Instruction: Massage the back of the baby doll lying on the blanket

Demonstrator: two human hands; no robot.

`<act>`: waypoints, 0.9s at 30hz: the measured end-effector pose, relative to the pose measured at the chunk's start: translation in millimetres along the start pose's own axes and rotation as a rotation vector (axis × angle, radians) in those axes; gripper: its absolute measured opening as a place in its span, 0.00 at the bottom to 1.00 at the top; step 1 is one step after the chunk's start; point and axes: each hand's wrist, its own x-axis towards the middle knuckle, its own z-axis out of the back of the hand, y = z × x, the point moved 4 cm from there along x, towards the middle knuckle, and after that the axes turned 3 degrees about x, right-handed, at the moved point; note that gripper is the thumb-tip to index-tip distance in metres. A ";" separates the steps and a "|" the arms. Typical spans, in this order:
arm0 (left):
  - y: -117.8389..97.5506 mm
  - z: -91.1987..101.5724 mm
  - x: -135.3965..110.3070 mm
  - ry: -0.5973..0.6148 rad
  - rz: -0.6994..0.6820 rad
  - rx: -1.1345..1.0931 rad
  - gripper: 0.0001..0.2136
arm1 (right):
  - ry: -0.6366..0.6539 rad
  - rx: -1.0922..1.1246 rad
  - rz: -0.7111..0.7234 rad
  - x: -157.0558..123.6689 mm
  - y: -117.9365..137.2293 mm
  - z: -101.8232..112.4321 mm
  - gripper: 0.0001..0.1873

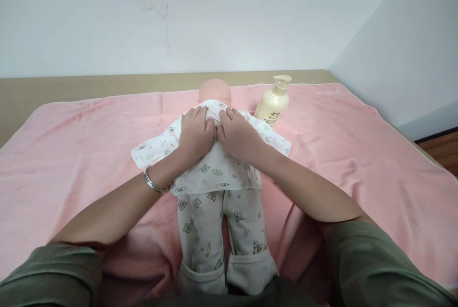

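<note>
A baby doll lies on its body with its bald head (214, 90) toward the wall and its face out of sight. It wears a white long-sleeved shirt (218, 173) and matching trousers (203, 230), printed with small green animals. On the upper part of the shirt rests my left hand (196, 130), fingers laid over the cloth. Beside it, my right hand (238, 135) lies on the shirt just below the collar, fingers stretched toward the neck. The two thumbs almost meet at the middle, and neither hand visibly grips anything.
Under the doll spreads a pink blanket (358, 154) over a wooden surface (71, 86). A cream pump bottle (274, 102) stands tilted-looking to the right of the doll's head, close to its sleeve. White walls (250, 21) border the back and right.
</note>
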 end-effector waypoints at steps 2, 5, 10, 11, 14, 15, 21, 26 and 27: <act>-11.6 1.7 -10.6 -0.009 -0.073 0.073 0.17 | 0.007 0.049 -0.018 7.0 -9.3 0.1 0.25; -26.2 5.3 -22.5 0.005 -0.164 0.124 0.17 | 0.007 0.092 -0.065 14.9 -21.3 -1.2 0.24; -20.4 9.2 -12.9 0.038 -0.110 0.065 0.16 | 0.012 0.078 -0.070 12.0 -18.0 2.8 0.27; -16.8 8.2 -8.8 0.053 -0.092 0.046 0.16 | 0.021 0.088 -0.058 10.9 -16.2 5.5 0.27; -5.5 3.0 1.3 0.068 -0.016 -0.025 0.16 | -0.026 0.171 0.006 9.5 -12.4 15.7 0.23; -2.2 1.0 3.0 0.060 0.017 -0.055 0.17 | -0.079 0.190 0.016 9.2 -12.1 18.6 0.24; 7.6 -5.2 -2.8 -0.065 0.149 -0.289 0.20 | -0.103 0.136 0.053 7.1 -9.1 3.6 0.28; 8.1 -4.8 -7.4 -0.108 0.154 -0.356 0.19 | -0.283 0.274 0.122 6.6 -13.0 8.2 0.26; 8.0 -4.8 -7.4 -0.113 0.150 -0.358 0.18 | -0.308 0.273 0.124 6.7 -13.8 8.5 0.26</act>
